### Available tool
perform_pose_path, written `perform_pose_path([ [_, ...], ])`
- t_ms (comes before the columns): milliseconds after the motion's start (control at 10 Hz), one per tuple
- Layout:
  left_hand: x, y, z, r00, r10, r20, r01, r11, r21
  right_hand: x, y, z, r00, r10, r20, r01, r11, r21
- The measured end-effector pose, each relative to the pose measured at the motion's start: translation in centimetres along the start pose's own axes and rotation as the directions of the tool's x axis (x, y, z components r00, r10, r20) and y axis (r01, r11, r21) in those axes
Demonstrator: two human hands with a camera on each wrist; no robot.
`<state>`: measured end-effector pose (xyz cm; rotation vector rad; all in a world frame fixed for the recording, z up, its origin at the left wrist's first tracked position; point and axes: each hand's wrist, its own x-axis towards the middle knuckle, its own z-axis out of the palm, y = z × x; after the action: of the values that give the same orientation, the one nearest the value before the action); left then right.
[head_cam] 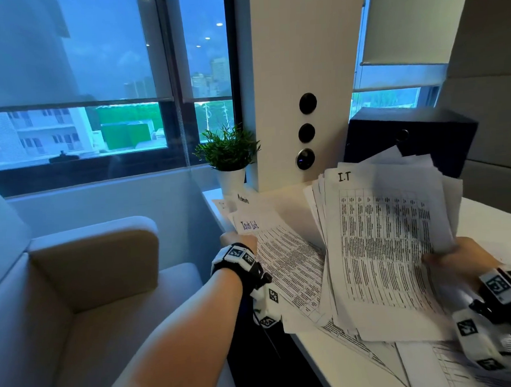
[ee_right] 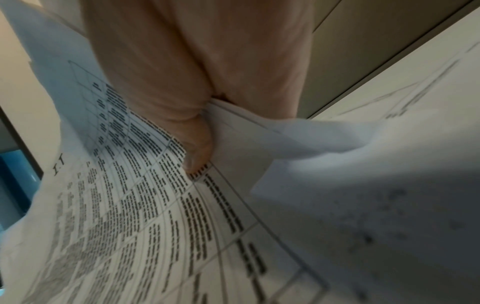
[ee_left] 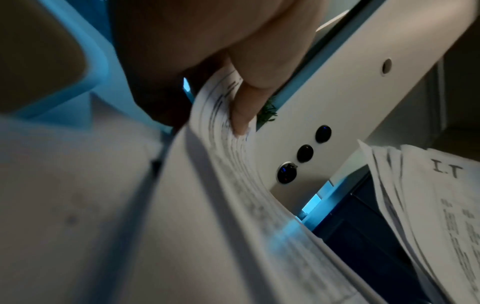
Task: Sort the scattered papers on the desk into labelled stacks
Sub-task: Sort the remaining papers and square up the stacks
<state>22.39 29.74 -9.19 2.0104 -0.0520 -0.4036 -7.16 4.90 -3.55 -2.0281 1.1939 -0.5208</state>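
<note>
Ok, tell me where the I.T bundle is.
In the head view, the I.T bundle is right of centre, held up by the right hand, beside the Task List stack.

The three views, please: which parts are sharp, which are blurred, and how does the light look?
Head view: cool blue window light; the I.T sheaf is fairly sharp, the right hand smeared. Left wrist view: dim, the Task List sheets under the left hand's thumb are blurred. Right wrist view: table print near the thumb readable as rows, the right side shadowed and soft.
</note>
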Motion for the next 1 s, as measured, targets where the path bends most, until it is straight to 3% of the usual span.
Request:
perform_pose_path([
  [100, -2.9, 1.8, -0.6, 0.993, 0.072, -0.095, -0.071, 0.997, 0.009, 0.1, -0.3, 0.4, 1.0, -0.01, 0.013, 0.011, 1.0, -0.02],
  [300, -2.3, 4.4, -0.9, 0.973, 0.138, -0.187, -0.183, 0.952, -0.247, 0.0, -0.4, -0.1, 0.999, -0.032, -0.009, 0.033, 0.998, 0.049],
  [400, -2.5, 6.5, -2.0, 0.944, 0.17, -0.282, -0.261, 0.909, -0.325, 0.2, 0.0, -0.4, 0.999, -0.02, -0.035, 0.022, 0.997, 0.067],
  [600, -4.9, 10.6, -4.1, 0.896, 0.264, -0.357, -0.424, 0.748, -0.51, 0.1, -0.3, -1.8, 0.996, 0.0, -0.087, 0.02, 0.971, 0.239],
  [800, -8.0, 13.3, -5.1, 0.879, 0.314, -0.36, -0.477, 0.601, -0.641, -0.6, -1.0, -4.6, 0.991, -0.07, -0.114, 0.12, 0.838, 0.532],
  [900, -8.7, 13.8, -5.6, 0.895, 0.25, -0.369, -0.445, 0.518, -0.731, 0.5, 0.5, -5.7, 0.984, -0.089, -0.153, 0.161, 0.808, 0.567],
  [1000, -9.0, 13.6, -5.8, 0.887, 0.235, -0.396, -0.46, 0.513, -0.725, -0.8, 0.5, -6.6, 0.979, -0.072, -0.19, 0.165, 0.826, 0.538],
])
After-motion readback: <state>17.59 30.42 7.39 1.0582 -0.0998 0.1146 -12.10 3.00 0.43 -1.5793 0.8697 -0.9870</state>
